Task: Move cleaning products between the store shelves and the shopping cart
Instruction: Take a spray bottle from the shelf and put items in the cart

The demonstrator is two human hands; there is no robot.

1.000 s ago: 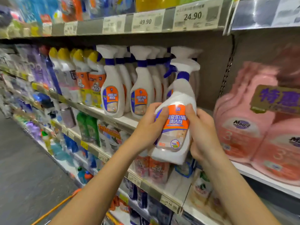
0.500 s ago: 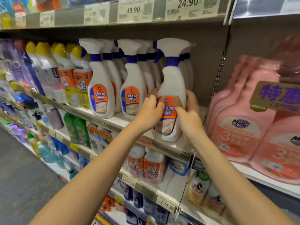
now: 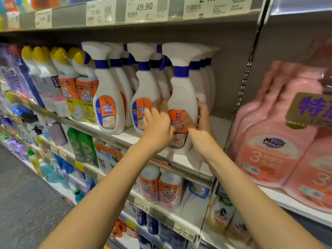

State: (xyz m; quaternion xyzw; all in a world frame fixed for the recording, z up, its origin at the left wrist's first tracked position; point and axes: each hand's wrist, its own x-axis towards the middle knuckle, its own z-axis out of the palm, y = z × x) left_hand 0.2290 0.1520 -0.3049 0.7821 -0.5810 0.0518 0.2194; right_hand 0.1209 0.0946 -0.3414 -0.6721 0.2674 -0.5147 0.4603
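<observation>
shelf (image 3: 186, 159): white board, metal front rail | on it: rows of upright white spray bottles (image 3: 109, 97) | rightmost front bottle (image 3: 181, 97): nearest the rail | left end: yellow-capped bottles (image 3: 86, 94)

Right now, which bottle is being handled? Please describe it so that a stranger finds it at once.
Look at the shelf of white sprayers left of the pink pouches. Three stand in its front row; the bottle is the rightmost, nearest the pouches. Only it has a left hand and a right hand on its orange label.
</observation>
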